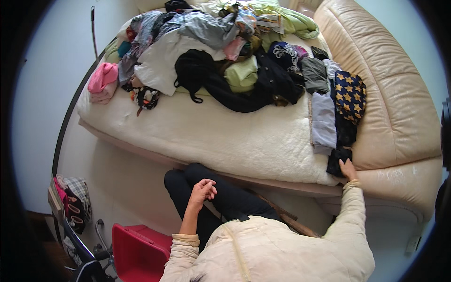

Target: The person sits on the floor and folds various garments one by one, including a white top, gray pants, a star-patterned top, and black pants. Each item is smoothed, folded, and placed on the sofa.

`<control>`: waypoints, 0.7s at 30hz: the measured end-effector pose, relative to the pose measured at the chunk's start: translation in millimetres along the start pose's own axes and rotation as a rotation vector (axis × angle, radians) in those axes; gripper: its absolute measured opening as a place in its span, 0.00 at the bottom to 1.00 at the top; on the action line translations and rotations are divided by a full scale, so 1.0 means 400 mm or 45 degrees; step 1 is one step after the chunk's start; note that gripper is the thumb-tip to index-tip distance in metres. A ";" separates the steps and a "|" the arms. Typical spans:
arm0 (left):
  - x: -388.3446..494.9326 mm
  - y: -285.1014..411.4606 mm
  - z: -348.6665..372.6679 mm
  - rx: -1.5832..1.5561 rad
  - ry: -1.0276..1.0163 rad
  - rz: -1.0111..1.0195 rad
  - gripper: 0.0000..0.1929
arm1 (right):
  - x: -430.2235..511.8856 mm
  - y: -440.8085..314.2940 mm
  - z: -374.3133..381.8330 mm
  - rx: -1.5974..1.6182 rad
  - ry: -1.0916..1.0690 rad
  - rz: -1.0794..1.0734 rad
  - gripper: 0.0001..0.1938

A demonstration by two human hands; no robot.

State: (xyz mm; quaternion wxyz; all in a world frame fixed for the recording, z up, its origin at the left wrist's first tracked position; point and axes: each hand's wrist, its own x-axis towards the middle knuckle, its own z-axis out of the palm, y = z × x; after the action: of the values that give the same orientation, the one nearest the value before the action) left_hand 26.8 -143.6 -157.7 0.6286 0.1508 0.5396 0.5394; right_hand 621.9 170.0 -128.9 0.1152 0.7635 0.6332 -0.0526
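My right hand (348, 170) rests on a small folded black cloth (339, 160) at the near right corner of the bed, beside the leather headboard; whether the fingers grip it cannot be told. Behind that cloth lie a folded light grey garment (323, 121) and a navy cloth with gold stars (349, 95). Above my thigh is my left hand (204, 190), empty, its fingers loosely curled and apart. A crumpled black garment (239, 91) spreads over the middle of the bed, against a white cloth (158, 63) and a heap of mixed clothes (208, 28). Folded pink cloth (103, 83) sits at the left end.
The cream bed cover (211, 130) reaches the bed's near edge, in front of my knees. A tan leather headboard (391, 91) borders the right side. On the floor at lower left stands a red plastic bin (141, 252), near a metal-legged chair and hanging clothes (79, 201).
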 end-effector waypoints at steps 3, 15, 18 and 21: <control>-0.020 -0.009 -0.015 -0.004 0.045 0.011 0.09 | 0.019 -0.062 -0.189 -0.383 0.083 -0.214 0.22; -0.125 -0.077 -0.023 -0.018 0.201 -0.028 0.10 | -0.109 -1.148 -0.170 0.304 0.797 -1.480 0.40; -0.161 -0.080 -0.028 -0.092 0.155 -0.007 0.12 | -0.104 -1.245 -0.171 0.180 0.527 -1.348 0.20; -0.156 -0.066 -0.030 -0.133 0.175 0.013 0.12 | -0.179 -1.223 -0.155 0.251 0.554 -1.546 0.09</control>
State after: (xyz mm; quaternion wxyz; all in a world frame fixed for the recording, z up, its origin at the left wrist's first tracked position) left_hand 40.6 -210.6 -150.2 0.5943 0.0831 0.5519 0.5791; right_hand 125.1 200.7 -106.4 -0.1363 0.2701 0.9531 -0.0103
